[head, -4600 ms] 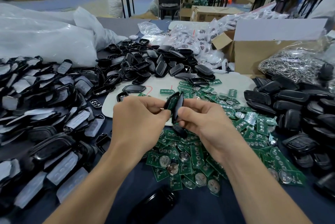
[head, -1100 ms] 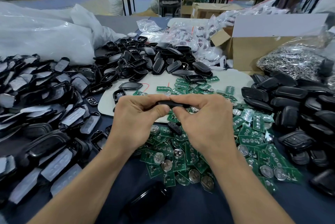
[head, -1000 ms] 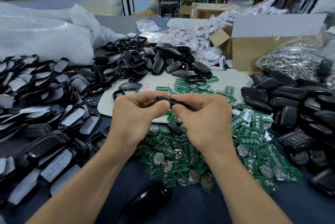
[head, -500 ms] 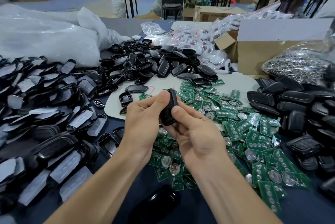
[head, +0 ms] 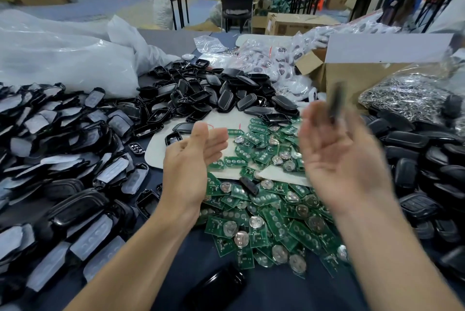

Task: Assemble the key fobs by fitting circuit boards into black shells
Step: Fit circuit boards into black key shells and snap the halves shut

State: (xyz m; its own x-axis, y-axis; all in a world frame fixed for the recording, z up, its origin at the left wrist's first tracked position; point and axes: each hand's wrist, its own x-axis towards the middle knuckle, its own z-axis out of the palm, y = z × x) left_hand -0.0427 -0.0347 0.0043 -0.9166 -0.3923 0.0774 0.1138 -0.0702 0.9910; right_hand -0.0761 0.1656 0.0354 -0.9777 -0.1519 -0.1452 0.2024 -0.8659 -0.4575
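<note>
Fob (head: 336, 99) blurs just above the fingertips of the right hand (head: 337, 154), which is spread and grips nothing (touching or free, I cannot tell), while the left hand (head: 193, 159) hangs flat and empty over the left edge of the board pile (head: 264, 210). Danger, to my eye: it overshoots the black fobs (head: 415, 154) right of the board pile and drops into the cardboard box (head: 352, 79) or bag of metal rings (head: 407, 94) behind them. Shells (head: 201, 94) crowd the pile's left and far sides, so free room is only above the boards and over the bare table (head: 276, 293) on the near side.
</note>
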